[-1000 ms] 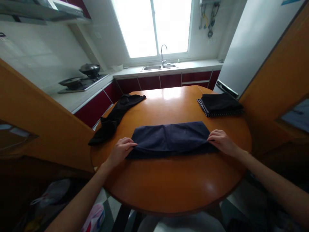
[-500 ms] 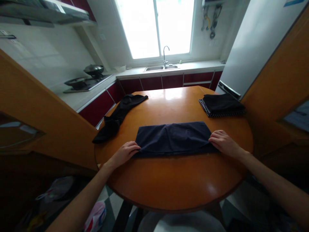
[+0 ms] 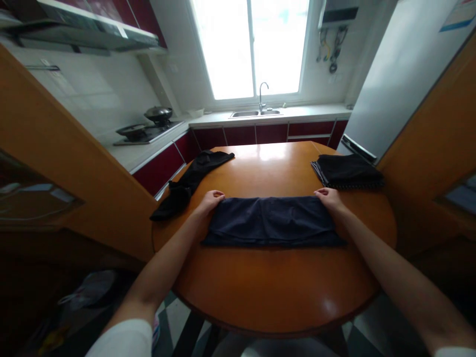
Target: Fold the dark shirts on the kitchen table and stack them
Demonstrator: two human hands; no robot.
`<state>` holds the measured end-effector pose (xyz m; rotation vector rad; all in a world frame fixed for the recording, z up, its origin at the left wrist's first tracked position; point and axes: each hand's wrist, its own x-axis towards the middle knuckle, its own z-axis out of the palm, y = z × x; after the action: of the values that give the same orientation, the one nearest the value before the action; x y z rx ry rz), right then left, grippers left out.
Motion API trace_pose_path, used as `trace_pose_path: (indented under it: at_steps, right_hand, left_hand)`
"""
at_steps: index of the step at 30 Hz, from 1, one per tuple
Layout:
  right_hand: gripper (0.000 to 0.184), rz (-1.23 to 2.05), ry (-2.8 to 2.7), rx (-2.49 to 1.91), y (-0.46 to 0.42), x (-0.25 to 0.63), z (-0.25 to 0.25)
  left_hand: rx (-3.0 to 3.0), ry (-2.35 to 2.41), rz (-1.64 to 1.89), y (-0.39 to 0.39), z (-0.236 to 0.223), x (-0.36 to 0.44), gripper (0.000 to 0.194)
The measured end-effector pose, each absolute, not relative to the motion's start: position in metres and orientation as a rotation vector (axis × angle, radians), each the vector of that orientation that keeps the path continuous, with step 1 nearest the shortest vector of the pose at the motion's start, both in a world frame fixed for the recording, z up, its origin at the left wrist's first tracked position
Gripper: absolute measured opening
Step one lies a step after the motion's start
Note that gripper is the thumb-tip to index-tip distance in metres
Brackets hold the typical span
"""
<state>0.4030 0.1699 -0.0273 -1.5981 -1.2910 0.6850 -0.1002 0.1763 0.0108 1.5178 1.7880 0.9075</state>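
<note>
The dark blue folded cloth (image 3: 273, 221), soft and slightly creased, lies as a wide strip on the glossy wooden table (image 3: 277, 292). The left hand (image 3: 211, 199) and right hand (image 3: 329, 198) seem to pinch its far corners; half a second ago they were at its nearer corners. Beyond it, black garments (image 3: 191, 181) lie left, a folded black stack (image 3: 347, 171) right.

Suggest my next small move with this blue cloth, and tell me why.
I'd probably lift the far edge of the blue cloth slightly and bring it toward the near edge. The left hand and right hand are at its two far corners, and it lies spread sideways on the table, so both ends could move together.
</note>
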Motion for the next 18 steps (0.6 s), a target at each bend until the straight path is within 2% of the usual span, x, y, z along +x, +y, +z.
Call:
trace_pose_path:
  at_steps: [5,9,13,16,18]
  right_hand:
    - [0.009,0.656,-1.31,-1.578,0.169,0.402,-0.031]
    - [0.007,0.609,-1.345,-1.613,0.165,0.404,-0.034]
    - [0.008,0.252,-1.583,-1.727,0.149,0.394,-0.024]
    - [0.016,-0.002,-1.884,-1.499,0.115,0.373,-0.008]
    - [0.017,0.065,-2.137,-1.261,0.086,0.355,0.002]
  left_hand:
    - [1.511,1.82,1.015,0.167,0.0,-0.108,0.049]
    - [1.548,1.878,1.058,0.163,-0.008,-0.111,0.039]
    - [1.686,1.906,1.072,0.154,-0.002,-0.102,0.027]
    - [2.146,1.621,0.955,0.129,0.015,-0.09,0.03]
    - [2.407,1.255,0.728,0.105,0.026,-0.083,0.03]
